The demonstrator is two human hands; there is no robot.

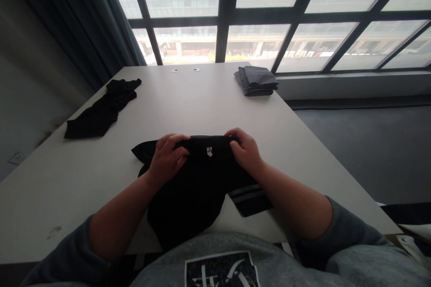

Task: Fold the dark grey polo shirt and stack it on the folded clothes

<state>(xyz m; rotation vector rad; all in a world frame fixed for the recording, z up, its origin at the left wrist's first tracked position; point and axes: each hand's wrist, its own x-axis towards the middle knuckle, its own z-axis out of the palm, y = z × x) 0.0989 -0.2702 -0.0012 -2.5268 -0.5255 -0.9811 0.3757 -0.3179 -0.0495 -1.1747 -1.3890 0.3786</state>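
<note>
A black shirt (195, 193) is spread near the front of the table, with a small white label (209, 151) showing at its upper edge. At the lower right, grey stripes cross the sleeve (251, 198). My left hand (170, 157) grips the upper edge left of the label, thumb and fingers curled on the cloth. On the other side of the label, my right hand (247, 150) pinches the same edge between thumb and fingers. The lower part of the shirt reaches the front edge of the table, close to my body.
A crumpled black garment (101, 110) lies along the left side of the white table (188, 98). Folded grey and striped clothes (257, 81) are stacked at the back right. Beyond the far edge are windows, with a dark curtain (84, 18) at the left.
</note>
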